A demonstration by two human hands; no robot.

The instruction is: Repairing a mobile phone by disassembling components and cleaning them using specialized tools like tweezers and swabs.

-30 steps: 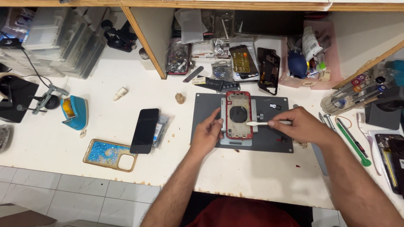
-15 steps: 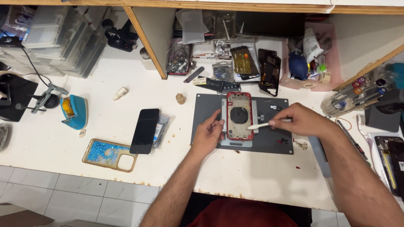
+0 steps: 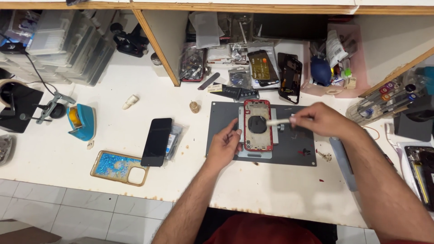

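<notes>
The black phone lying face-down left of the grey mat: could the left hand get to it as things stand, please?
Probably yes. The left hand rests at the red phone frame, and only bare white table lies between it and the black phone; nothing stands in the way.

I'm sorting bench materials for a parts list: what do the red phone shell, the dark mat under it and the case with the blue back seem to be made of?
Red phone shell: likely painted metal, with a glossy rim. Dark mat: looks like matte rubber or silicone, flat grey. Case: probably soft clear plastic with blue glitter.

Phone frame [image 3: 257,125] on mat [image 3: 298,149]; black phone [image 3: 156,142] left.
</notes>
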